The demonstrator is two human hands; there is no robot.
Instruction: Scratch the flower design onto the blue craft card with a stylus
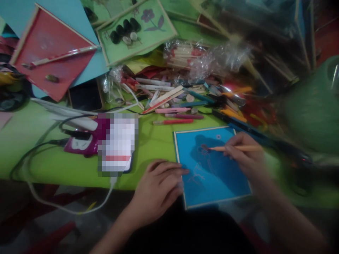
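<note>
A blue square panel point(225, 183) with pale wooden strips along its edges lies near the table's front edge. Thin reddish lines on it form a flower point(203, 150), a stem and leaves. In my right hand point(242, 151) is a slim orange pencil point(218, 148), pinched between thumb and fingers. Its dark reddish tip meets the drawn flower, though blur hides whether it touches. My left hand point(162, 187) lies with fingers stretched out over the panel's left edge. A shadow from my right hand darkens the panel's middle.
Left of the panel, a phone point(128, 165) with a pixelated screen rests by a purple power strip point(82, 144) with cables. Behind lie several markers point(173, 110), sticks and plastic wrap. A green framed picture point(166, 31), a red panel point(60, 38) and a green rounded object point(312, 106) stand farther out.
</note>
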